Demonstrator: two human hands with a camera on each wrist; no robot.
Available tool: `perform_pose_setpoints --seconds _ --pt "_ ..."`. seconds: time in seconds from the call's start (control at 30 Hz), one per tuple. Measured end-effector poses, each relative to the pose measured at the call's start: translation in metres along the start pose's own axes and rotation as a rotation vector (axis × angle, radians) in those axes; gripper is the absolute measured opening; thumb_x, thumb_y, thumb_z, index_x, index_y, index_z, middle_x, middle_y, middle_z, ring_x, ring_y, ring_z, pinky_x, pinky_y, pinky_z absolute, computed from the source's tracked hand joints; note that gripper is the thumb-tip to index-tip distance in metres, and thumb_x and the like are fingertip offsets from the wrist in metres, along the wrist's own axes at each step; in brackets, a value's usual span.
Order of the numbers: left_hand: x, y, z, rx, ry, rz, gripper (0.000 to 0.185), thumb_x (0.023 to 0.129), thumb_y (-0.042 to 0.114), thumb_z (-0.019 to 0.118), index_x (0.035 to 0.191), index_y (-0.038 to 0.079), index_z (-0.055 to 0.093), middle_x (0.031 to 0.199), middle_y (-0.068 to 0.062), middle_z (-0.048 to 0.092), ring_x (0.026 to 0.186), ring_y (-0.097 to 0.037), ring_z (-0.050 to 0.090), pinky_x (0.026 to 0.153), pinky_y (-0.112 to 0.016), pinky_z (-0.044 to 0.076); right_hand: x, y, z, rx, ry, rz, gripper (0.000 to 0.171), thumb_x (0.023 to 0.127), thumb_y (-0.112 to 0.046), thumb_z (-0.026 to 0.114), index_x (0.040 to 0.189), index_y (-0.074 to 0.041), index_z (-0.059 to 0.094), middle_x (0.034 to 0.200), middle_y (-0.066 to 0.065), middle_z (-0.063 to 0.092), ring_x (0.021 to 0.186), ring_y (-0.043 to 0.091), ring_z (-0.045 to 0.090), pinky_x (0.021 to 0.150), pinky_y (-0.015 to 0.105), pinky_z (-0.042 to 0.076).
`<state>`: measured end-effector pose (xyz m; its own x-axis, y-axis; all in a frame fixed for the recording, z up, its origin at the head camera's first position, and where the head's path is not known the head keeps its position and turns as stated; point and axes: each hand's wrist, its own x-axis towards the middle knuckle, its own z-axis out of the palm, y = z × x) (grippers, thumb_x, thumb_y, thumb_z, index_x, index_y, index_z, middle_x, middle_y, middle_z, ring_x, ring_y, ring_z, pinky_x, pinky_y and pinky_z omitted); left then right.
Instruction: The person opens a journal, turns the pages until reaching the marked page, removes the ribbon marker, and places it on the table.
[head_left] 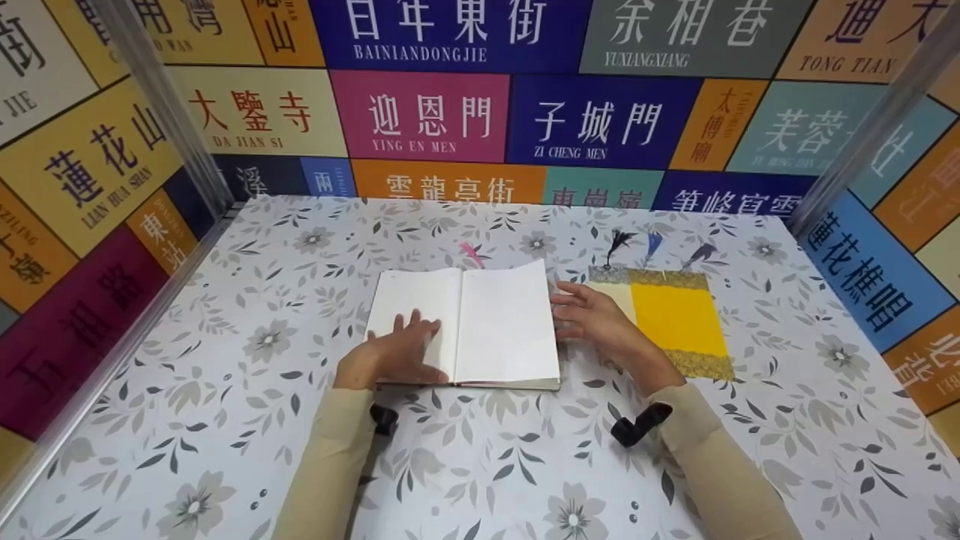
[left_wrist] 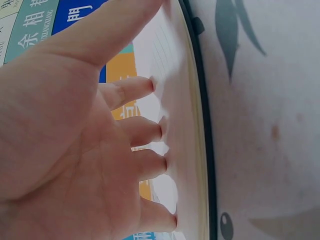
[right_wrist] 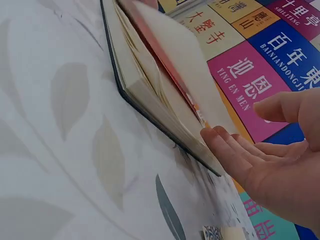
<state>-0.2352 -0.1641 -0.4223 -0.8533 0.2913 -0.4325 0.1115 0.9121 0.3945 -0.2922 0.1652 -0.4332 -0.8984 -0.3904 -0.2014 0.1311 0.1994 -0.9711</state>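
Observation:
An open notebook [head_left: 510, 322] with blank white pages lies on the table, and a pink tassel [head_left: 471, 253] sticks out above its top edge. My left hand [head_left: 401, 349] rests on the left page, its fingers spread and fingertips touching the paper. At the right edge of the notebook is my right hand [head_left: 596, 315], fingers fairly straight. In the right wrist view its fingertips [right_wrist: 212, 135] are at the edge of a lifted page, and a reddish strip [right_wrist: 167, 62] shows among the leaves. The dark cover [left_wrist: 207, 125] runs beneath the pages in the left wrist view.
Right of the notebook lies a yellow card [head_left: 675, 319] with patterned bands, overlapping a cream card [head_left: 611, 289] partly hidden by my right hand. Black, blue and dark purple tassels [head_left: 619, 244] extend beyond their top. Panels with printed characters [head_left: 431, 116] wall in the floral-patterned table [head_left: 262, 420].

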Motion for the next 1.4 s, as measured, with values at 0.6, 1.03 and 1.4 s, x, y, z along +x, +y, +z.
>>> perform_pose_setpoints --seconds 0.6,1.03,1.4 --pt "-0.001 0.001 0.0 0.028 0.005 0.009 0.097 0.09 0.051 0.069 0.162 0.015 0.015 0.168 -0.023 -0.004 0.154 -0.047 -0.003 0.113 -0.081 0.006 0.001 -0.002 0.022 0.285 0.066 0.089 0.064 0.096 0.0 0.058 0.153 0.004 0.031 0.133 0.015 0.062 0.09 0.011 0.069 0.08 0.026 0.058" --pt "-0.001 -0.001 0.0 0.004 0.001 0.037 0.099 0.089 0.05 0.07 0.162 0.014 0.014 0.167 -0.025 -0.006 0.153 -0.049 -0.004 0.112 -0.081 0.005 0.009 -0.03 0.045 0.319 0.104 0.091 0.055 0.099 -0.009 0.056 0.151 -0.002 0.04 0.12 0.007 0.065 0.092 0.013 0.069 0.078 0.027 0.061" --pt "-0.008 -0.01 -0.007 -0.039 -0.027 0.086 0.087 0.095 0.043 0.065 0.162 0.014 0.018 0.166 -0.027 -0.002 0.154 -0.047 -0.002 0.121 -0.071 0.008 0.01 -0.04 0.064 0.186 -0.054 -0.059 0.061 0.107 -0.047 0.034 0.15 -0.005 0.044 0.145 0.017 0.054 0.129 0.029 0.057 0.088 0.033 0.059"
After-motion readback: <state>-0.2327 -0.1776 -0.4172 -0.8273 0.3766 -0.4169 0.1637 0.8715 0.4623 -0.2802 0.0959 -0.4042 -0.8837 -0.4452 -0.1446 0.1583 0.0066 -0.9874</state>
